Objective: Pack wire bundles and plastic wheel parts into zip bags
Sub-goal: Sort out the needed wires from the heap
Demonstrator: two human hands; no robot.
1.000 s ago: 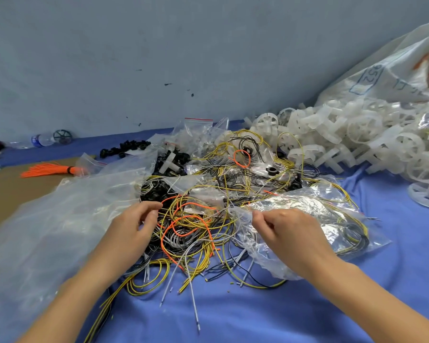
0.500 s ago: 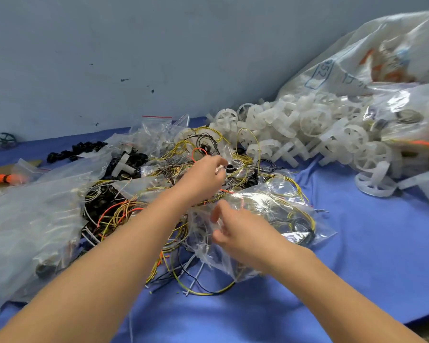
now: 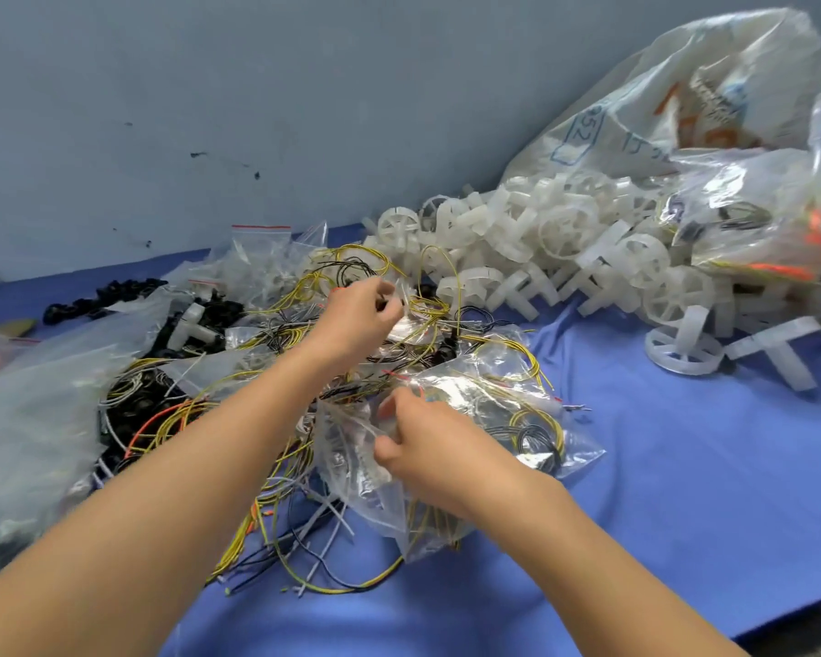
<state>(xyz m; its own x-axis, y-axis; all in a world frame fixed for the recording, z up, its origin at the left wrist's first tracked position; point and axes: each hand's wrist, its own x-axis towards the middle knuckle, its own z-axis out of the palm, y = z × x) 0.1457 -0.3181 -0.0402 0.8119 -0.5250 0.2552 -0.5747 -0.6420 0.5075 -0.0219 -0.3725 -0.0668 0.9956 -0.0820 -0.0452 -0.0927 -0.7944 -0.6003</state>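
A tangle of yellow, black, white and orange wires (image 3: pixel 238 419) covers the middle of the blue cloth. My left hand (image 3: pixel 359 315) reaches over it to the far side, its fingers curled round wires and a bit of clear plastic. My right hand (image 3: pixel 427 448) pinches the mouth of a clear zip bag (image 3: pixel 508 419) that holds coiled yellow and black wires. White plastic wheel parts (image 3: pixel 565 248) are heaped at the back right.
A big clear sack (image 3: pixel 683 111) lies behind the wheels against the grey wall. Empty zip bags (image 3: pixel 261 258) sit at the back, black parts (image 3: pixel 105 296) at the left, more clear plastic (image 3: pixel 24 419) along the left side. Bare blue cloth (image 3: pixel 707 490) spreads to the right.
My left hand has left the near wires and reached far across the pile to its back side. My right hand stayed on the zip bag. The view swung right.
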